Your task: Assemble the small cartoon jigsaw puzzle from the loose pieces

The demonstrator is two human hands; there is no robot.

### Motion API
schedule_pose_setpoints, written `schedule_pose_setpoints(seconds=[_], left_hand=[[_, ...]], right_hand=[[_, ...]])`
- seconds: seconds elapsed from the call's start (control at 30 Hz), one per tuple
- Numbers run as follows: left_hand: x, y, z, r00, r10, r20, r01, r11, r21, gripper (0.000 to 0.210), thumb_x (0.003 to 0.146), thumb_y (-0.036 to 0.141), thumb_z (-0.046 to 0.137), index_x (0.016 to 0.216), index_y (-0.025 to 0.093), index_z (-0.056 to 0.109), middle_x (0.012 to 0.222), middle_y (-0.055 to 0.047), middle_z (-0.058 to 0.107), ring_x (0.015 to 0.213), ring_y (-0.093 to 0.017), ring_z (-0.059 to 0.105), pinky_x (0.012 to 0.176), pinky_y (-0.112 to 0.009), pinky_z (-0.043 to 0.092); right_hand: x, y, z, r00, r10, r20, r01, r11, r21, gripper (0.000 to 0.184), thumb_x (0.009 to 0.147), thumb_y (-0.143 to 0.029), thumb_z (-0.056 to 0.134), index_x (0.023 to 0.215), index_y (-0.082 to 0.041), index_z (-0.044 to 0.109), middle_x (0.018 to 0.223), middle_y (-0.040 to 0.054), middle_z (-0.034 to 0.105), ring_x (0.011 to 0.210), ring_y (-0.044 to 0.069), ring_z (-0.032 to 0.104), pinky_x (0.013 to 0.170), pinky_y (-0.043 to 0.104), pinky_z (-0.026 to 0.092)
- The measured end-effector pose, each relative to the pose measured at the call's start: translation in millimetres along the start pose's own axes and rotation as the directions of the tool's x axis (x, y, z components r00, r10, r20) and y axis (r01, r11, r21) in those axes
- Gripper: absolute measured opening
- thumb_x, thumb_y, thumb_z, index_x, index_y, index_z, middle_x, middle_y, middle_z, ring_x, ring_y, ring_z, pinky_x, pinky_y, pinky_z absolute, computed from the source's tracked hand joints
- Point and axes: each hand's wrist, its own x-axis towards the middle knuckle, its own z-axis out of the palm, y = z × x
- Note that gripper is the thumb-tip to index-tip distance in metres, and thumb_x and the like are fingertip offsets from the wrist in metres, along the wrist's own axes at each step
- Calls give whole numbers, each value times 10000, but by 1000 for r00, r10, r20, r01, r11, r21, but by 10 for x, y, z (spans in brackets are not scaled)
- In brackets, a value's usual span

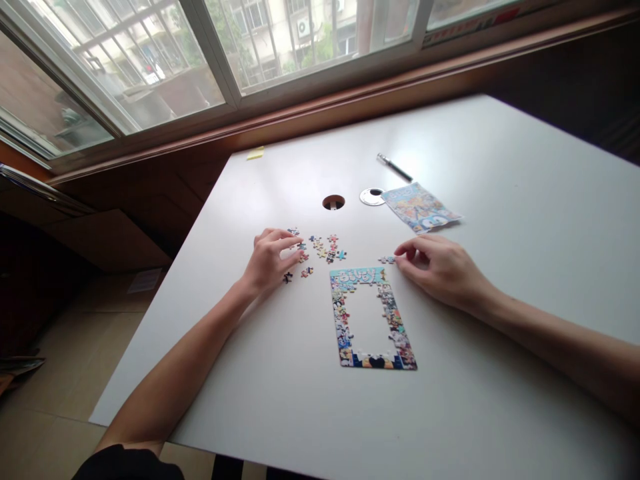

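Note:
A puzzle frame (pixel 336 320) of joined edge pieces lies flat on the white table, its middle bare and a blue title strip along the top. Left of it, my left hand (pixel 270 259) rests at a loose spread of small puzzle pieces (pixel 323 248), thumb and fingers apart, with some pieces partly hidden by the fingers. Beyond the frame's upper right corner, my right hand (pixel 443 270) has thumb and forefinger brought together at the end of a few small puzzle pieces (pixel 386 260) on the table.
A colourful printed sheet (pixel 423 207) lies past my right hand, partly over a round metal ring (pixel 371 197). Behind it is a dark pen (pixel 395 167). A round hole (pixel 333 203) opens in the tabletop. Yellow tape (pixel 255 153) marks the far edge, near the window.

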Motion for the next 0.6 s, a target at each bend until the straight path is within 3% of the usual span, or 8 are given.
schedule_pose_setpoints(seconds=[0.1,0.17,0.23,0.33,0.47,0.6], left_hand=[[-17,201,-31,999,29,-35,-35,981,-189,216,857,246,689,1057,192,752,960,-62,748,897,-192,669,836,-356,518],[-62,420,-29,997,80,-9,-79,943,-324,218,864,221,667,1063,175,742,902,-57,752,804,-162,677,768,-319,529],[-134,654,-7,983,184,-27,-181,919,-350,202,840,213,692,1032,179,741,862,-42,757,780,-158,672,773,-323,512],[-258,919,43,958,281,-52,-283,909,-306,209,829,241,721,1034,199,722,840,-15,760,796,-162,667,792,-337,471],[-360,1036,104,943,320,-96,-334,905,-262,221,834,309,751,1029,212,710,825,4,768,779,-145,668,777,-318,443],[-375,1030,131,937,330,-111,-347,908,-235,215,844,364,752,995,215,712,800,9,771,754,-138,668,751,-310,426]], right_hand=[[-11,-28,-16,999,-7,-51,9,999,36,112,841,-292,640,911,-207,663,801,29,650,685,185,580,678,345,452],[-36,-101,-50,992,-80,-102,87,994,65,104,844,-276,650,917,-202,656,828,42,651,739,199,599,720,362,465],[-81,-225,-93,973,-194,-122,208,970,122,86,847,-258,663,915,-205,660,859,54,653,802,209,610,774,379,478],[-173,-461,-139,948,-314,-44,314,911,267,105,844,-230,689,945,-213,666,910,60,666,863,211,612,819,388,491],[-282,-695,-126,939,-333,85,268,865,423,122,856,-245,700,972,-213,682,924,57,664,881,201,605,832,379,500],[-327,-779,-87,951,-278,136,179,853,490,52,883,-221,663,924,-201,688,921,59,656,890,190,609,824,359,500]])
